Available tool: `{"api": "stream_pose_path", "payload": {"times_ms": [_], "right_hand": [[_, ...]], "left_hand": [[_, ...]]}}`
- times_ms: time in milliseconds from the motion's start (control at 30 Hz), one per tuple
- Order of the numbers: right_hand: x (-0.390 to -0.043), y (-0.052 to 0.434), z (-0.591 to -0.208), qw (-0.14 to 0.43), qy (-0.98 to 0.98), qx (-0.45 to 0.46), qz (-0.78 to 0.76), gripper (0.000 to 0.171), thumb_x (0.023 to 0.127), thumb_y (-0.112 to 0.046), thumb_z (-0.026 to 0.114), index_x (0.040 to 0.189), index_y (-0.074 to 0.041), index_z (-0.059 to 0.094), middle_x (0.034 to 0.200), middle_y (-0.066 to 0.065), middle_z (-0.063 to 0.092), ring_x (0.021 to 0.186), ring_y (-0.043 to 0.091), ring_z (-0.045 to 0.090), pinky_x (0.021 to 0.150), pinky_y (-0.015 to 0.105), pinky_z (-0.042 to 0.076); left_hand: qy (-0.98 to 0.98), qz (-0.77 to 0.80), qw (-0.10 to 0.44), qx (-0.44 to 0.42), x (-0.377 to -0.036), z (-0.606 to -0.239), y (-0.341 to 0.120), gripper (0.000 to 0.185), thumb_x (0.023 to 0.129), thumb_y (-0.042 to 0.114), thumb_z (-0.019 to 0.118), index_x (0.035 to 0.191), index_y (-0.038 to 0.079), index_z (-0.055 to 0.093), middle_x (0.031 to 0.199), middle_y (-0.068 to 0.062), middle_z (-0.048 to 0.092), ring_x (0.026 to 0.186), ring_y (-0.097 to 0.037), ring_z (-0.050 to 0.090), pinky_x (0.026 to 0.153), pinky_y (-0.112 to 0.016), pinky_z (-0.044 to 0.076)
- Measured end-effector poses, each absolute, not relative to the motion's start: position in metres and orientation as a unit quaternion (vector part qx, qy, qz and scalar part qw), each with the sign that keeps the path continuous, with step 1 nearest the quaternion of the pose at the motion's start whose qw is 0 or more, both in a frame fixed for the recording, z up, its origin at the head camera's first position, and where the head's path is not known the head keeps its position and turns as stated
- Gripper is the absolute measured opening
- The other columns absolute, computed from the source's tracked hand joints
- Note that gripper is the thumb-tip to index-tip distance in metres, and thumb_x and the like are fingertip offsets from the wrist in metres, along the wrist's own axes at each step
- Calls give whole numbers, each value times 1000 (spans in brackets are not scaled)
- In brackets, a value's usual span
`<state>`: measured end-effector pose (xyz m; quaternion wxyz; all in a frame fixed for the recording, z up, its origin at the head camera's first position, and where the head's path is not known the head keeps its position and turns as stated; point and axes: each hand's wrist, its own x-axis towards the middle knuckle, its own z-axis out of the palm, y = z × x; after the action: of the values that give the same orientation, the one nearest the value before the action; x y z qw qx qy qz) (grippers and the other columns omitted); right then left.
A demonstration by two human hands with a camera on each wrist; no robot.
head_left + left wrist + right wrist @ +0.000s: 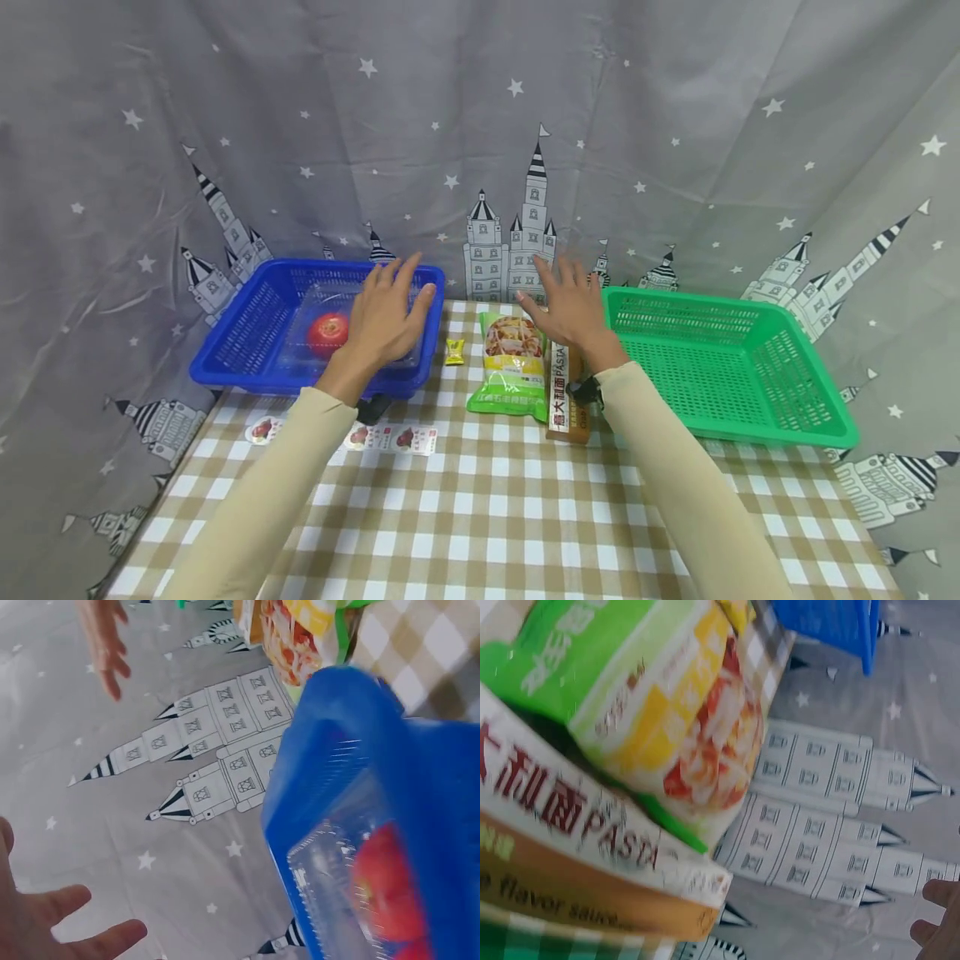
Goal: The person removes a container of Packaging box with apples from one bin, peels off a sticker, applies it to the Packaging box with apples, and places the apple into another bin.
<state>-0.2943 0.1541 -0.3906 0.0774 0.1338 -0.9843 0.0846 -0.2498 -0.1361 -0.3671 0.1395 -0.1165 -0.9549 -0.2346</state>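
Observation:
My left hand (388, 315) is spread in the air over the right side of the blue basket (255, 383), holding nothing. Inside that basket a red apple (327, 335) sits in a clear plastic box (296, 332). My right hand (572, 310), also empty with fingers spread, hovers above the far end of a brown and white pasta box (558, 392). Left of this box lies a green and yellow food bag (513, 371) with a picture of food on it. In the right wrist view, only fingertips (936, 892) of the right hand show at the edge.
A small yellow wrapped candy (454, 352) lies between the blue basket and the bag. A green basket (675, 367) stands at the right. Printed labels (412, 440) lie in front of the blue basket on the checked tablecloth (480, 517). A grey curtain (450, 108) hangs behind.

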Motion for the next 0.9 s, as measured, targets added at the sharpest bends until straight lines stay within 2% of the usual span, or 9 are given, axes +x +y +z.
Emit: {"api": "stream_pose_path", "payload": {"times_ms": [200, 367, 467, 567, 733, 900], "right_hand": [[-287, 138, -397, 72, -979, 161, 103, 75, 97, -68, 28, 159, -28, 14, 161, 15, 14, 145, 42, 10, 113, 62, 4], [-282, 127, -401, 69, -976, 176, 107, 75, 97, -68, 31, 159, -29, 14, 162, 13, 13, 146, 40, 7, 113, 61, 4], [-280, 121, -403, 72, -974, 187, 107, 74, 97, -66, 32, 158, -27, 17, 161, 14, 15, 146, 41, 9, 113, 61, 7], [-279, 115, -405, 70, -971, 199, 116, 73, 98, -66, 31, 158, -26, 18, 161, 14, 17, 145, 41, 12, 113, 61, 7], [-278, 106, -410, 67, -966, 214, 127, 73, 98, -66, 30, 158, -27, 17, 160, 15, 18, 145, 40, 14, 113, 59, 9], [-277, 95, -414, 70, -963, 225, 134, 71, 99, -63, 31, 158, -26, 20, 160, 14, 20, 145, 38, 14, 114, 57, 11]], "left_hand": [[-922, -306, 220, -91, -211, -375, -162, 49, 103, 39, 41, 144, 14, 48, 136, -19, 52, 124, -42, 45, 92, -63, 39], [-892, -383, 239, -31, -184, -389, -183, 37, 104, 30, 43, 122, 5, 62, 107, -16, 65, 94, -34, 60, 77, -49, 45], [-879, -432, 201, 10, -173, -397, -195, 41, 106, 31, 39, 110, 1, 66, 90, -15, 68, 72, -27, 63, 64, -36, 47], [-866, -479, 130, 60, -164, -407, -207, 52, 107, 37, 34, 103, -3, 67, 78, -13, 66, 59, -22, 60, 54, -30, 48], [-831, -537, 17, 144, -156, -423, -221, 64, 106, 44, 32, 93, -7, 68, 67, -3, 63, 56, -19, 56, 52, -29, 45], [-799, -572, -50, 179, -158, -431, -227, 62, 105, 45, 32, 80, 4, 71, 63, 4, 63, 53, -15, 55, 47, -30, 39]]}}
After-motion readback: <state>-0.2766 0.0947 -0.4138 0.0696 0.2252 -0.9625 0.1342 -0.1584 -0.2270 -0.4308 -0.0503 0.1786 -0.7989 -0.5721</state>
